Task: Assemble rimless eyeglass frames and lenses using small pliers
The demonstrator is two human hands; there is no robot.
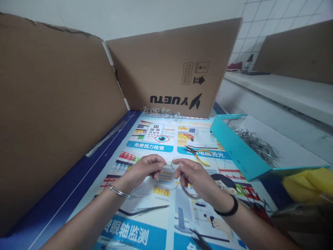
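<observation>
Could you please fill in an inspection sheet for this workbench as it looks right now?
Surface: printed eye-care poster covering the bench.
Job's things: thin wire spectacle frame with clear lenses, held between both hands above the poster.
Clutter: yellow-handled pliers; tweezers; teal tray holding a heap of metal parts; yellow cloth.
Grippers: left hand and right hand each pinch the frame.
Cables: nothing seen.
Surroundings: cardboard screens left and behind; white shelf at right.
</observation>
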